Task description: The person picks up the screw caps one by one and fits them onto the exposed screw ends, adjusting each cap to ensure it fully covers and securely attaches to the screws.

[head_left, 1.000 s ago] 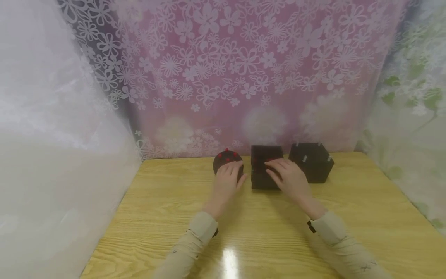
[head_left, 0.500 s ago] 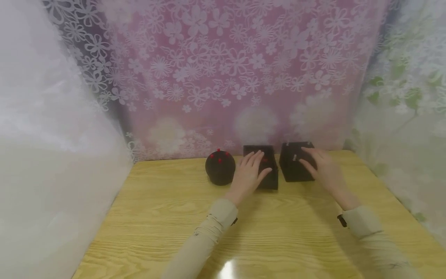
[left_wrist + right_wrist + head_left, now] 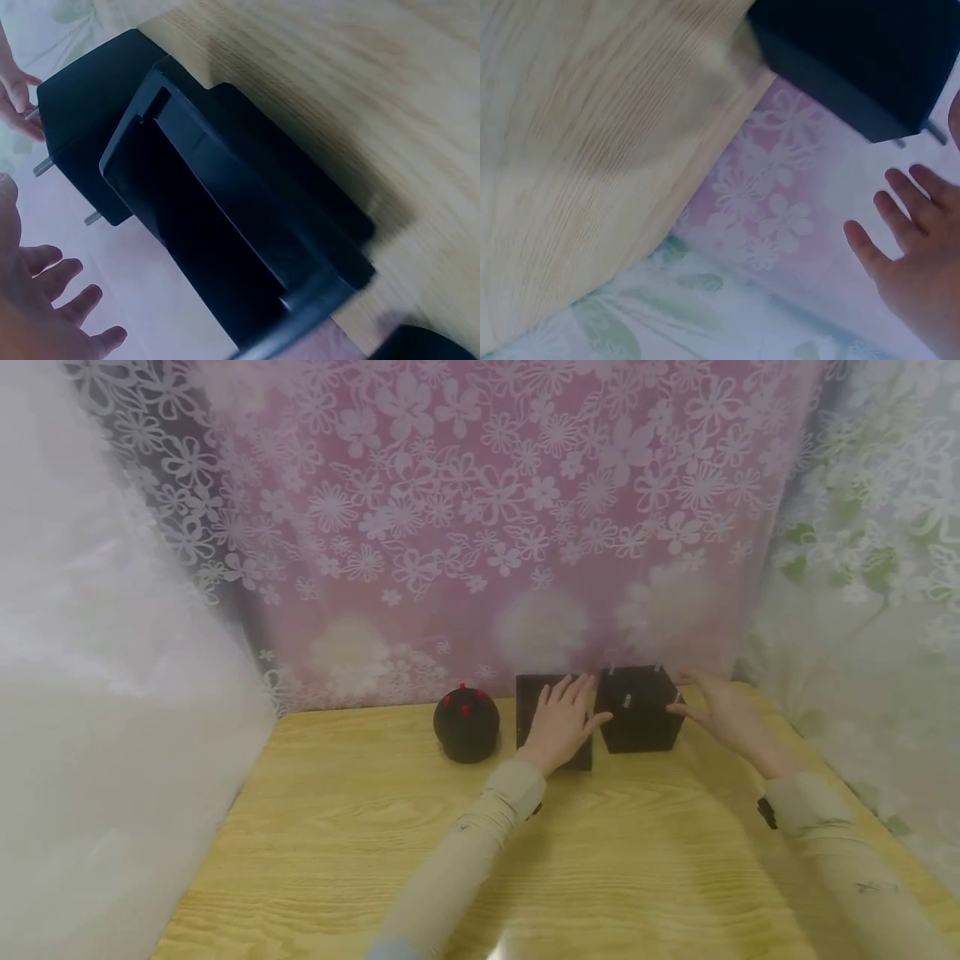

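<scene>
In front of the hollow black box (image 3: 259, 187), a pale left sleeve (image 3: 465, 843) is crossing the wooden table (image 3: 315, 843). Above the box, the left hand (image 3: 558, 727) is spreading its fingers wide, holding nothing. To the box's right, a pegged black block (image 3: 637, 718) is standing beside the right hand (image 3: 723, 710), whose fingers are staying-free and parted; contact is unclear. To the box's left, a red-pegged round block (image 3: 467, 735) is standing.

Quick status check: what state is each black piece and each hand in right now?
Round black block: upright, red pegs standing in its top.
Middle black box: recess open, interior dark.
Right black box: upright, silver pegs standing in its top.
Left hand: fingers extended.
Right hand: fingers extended, peg contact unclear.
</scene>
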{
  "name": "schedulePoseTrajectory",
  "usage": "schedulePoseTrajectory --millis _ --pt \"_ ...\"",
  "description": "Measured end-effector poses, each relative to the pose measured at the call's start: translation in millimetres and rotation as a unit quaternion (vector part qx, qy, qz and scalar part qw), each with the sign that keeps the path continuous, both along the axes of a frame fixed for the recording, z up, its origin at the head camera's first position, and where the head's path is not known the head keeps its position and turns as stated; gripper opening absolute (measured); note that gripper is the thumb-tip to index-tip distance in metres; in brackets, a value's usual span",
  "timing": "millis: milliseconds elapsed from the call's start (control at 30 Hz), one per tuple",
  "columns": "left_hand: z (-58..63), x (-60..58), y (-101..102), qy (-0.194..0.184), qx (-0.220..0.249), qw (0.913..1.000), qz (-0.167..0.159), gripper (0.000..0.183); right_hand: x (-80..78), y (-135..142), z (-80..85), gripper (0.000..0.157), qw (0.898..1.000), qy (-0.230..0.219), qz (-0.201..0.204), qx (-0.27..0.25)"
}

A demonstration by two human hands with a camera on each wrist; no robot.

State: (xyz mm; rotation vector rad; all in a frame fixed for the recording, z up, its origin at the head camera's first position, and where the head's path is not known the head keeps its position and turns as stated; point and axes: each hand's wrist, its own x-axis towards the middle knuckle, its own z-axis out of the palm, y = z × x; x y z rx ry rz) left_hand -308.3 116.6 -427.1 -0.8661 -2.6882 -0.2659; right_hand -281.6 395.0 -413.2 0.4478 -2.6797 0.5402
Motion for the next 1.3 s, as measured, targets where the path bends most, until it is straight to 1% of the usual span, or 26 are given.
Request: schedulePoseTrajectory --millis 133,200,333,367,467,700,900,1133,1300 --pt "-1.0 -7.1 16.0 -0.011 -0.011 0.9999 -0.001 0.074 -5.9 7.3 -3.9 0.078 0.998 0.012 0.033 0.056" --pt "-2.6 -9.5 23.0 -0.016 -0.015 0.9998 -0.003 0.074 -6.9 8.9 -6.0 0.08 0.996 0.007 0.041 0.078" --pt "-6.9 -12.6 34.2 -0.023 -0.038 0.999 -0.008 0.073 -7.0 10.2 -9.1 0.077 0.994 -0.027 0.048 0.095" --pt "-8.3 -13.3 36.6 -0.023 -0.044 0.9987 -0.008 0.073 -6.8 10.3 -9.9 0.076 0.994 -0.038 0.049 0.092" --pt "-10.4 -15.0 42.6 -0.018 -0.066 0.9976 -0.008 0.072 -7.4 11.8 -12.3 0.077 0.993 -0.042 0.051 0.097" --pt "-12.1 -18.4 52.3 -0.021 -0.085 0.9962 -0.005 0.07 -9.7 15.2 -18.6 0.076 0.992 -0.007 0.054 0.115" --pt "-14.2 -20.2 55.1 -0.005 -0.092 0.9957 -0.003 0.068 -8.7 14.2 -20.7 0.073 0.991 0.022 0.058 0.123" --pt "-14.2 -18.5 55.4 0.01 -0.091 0.9958 -0.011 0.067 -1.4 11.0 -17.8 0.074 0.984 0.074 0.065 0.147" --pt "-16.7 -16.5 56.6 0.021 -0.098 0.9949 -0.011 0.068 4.3 8.6 -18.7 0.077 0.983 0.086 0.05 0.153"
